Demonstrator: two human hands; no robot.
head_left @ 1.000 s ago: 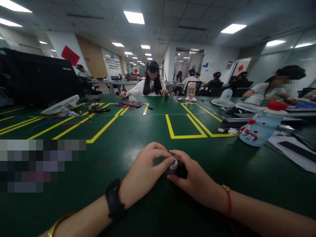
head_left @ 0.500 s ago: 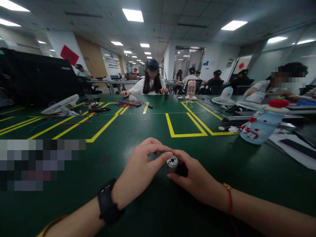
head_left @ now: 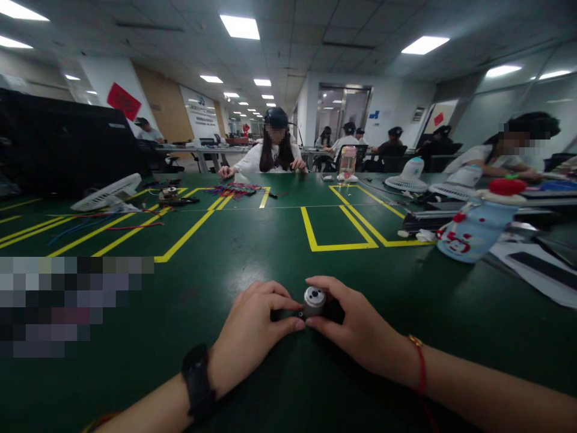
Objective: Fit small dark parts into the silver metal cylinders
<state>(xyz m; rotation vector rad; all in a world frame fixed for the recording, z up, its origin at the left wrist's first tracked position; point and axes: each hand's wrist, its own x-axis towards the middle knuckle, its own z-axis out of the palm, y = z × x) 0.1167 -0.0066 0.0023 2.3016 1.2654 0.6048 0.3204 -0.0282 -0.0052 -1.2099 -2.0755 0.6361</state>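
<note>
A small silver metal cylinder (head_left: 314,300) stands upright on the green table in front of me, with dark holes in its top face; it looks like a small motor. My right hand (head_left: 347,310) curves around its right side, thumb at the near side and forefinger at the far side. On the left, my left hand (head_left: 264,316) has thumb and forefinger close together at the cylinder's base. Between those fingertips shows a small dark piece (head_left: 300,314) with a bright spot, too small to name. Whether it belongs to the cylinder I cannot tell.
Yellow tape (head_left: 345,247) marks the green table (head_left: 216,246). A blue bottle with a red top (head_left: 469,231) stands at the right by papers (head_left: 541,270). Bundled wires (head_left: 234,190) and a white fan (head_left: 106,193) lie farther left. A person (head_left: 274,150) sits opposite.
My left hand has come down from the cylinder's top to the left of its base. My right forefinger has lifted slightly off the rim; the cylinder stays in place.
</note>
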